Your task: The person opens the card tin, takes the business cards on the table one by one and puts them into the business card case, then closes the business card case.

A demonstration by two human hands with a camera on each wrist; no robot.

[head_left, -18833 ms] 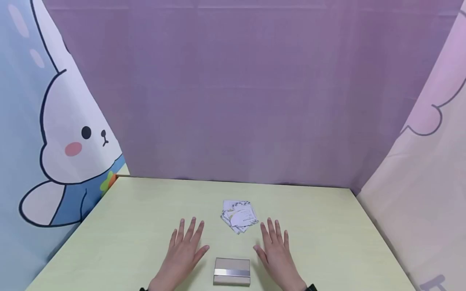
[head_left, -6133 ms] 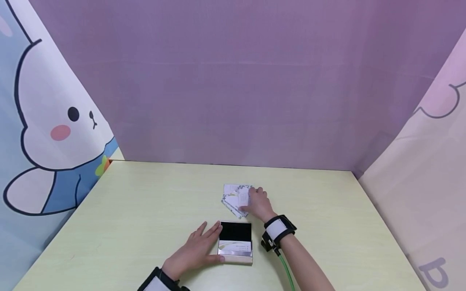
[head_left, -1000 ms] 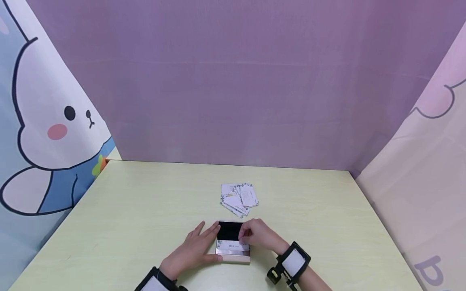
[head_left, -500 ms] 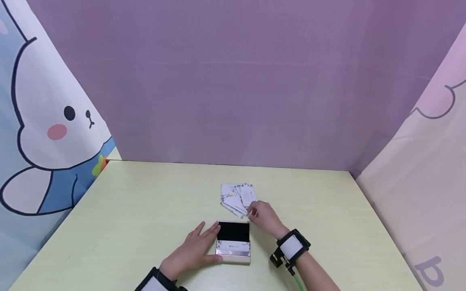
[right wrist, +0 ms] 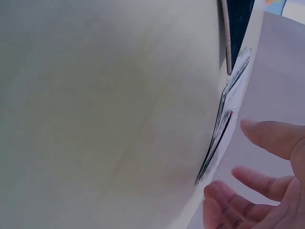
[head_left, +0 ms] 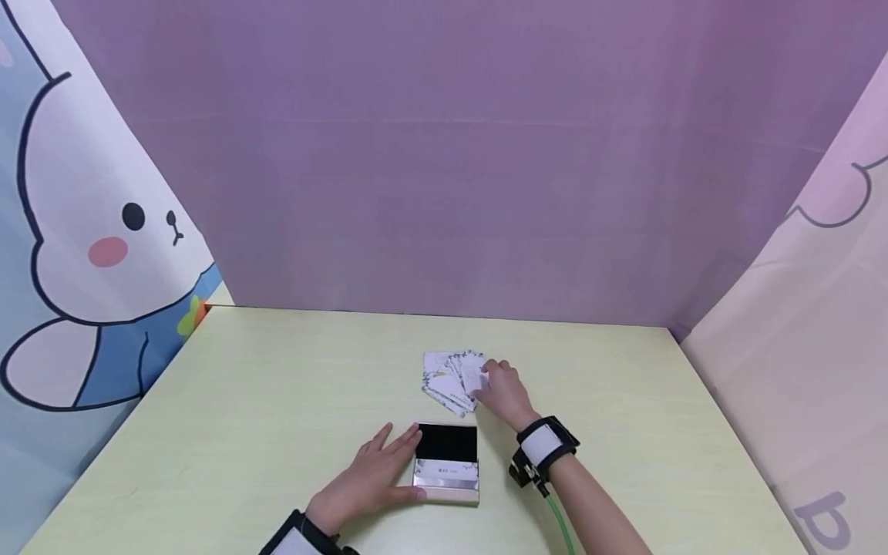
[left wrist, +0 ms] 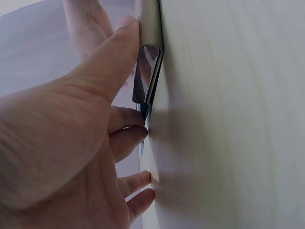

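From where I stand, the right hand is out over the loose pile of cards on the bench, its fingers only loosely bent and spread in the wrist view, with daylight between them and nothing pinched yet; the tips seem to lie at the right edge of the topmost card, though I cannot tell for sure whether they touch it. The pile sits just beyond the fingertips' reach toward the back, fanned and crooked, edges overhanging one another. These look like thin printed cards: light, a little springy, smooth-faced, and likely to skid or drag a neighbour along if pushed flat. I would judge the best hold to be at an overhanging corner or long edge, thumb under and forefinger on top, lifting one card clear of the stack. The left hand lies flat beside the open card case, fingers straight, thumb pressed along its metal side, steadying it. The case looks stiff and slick, a card already lying in its lower half, the black-lined lid open on the far side.
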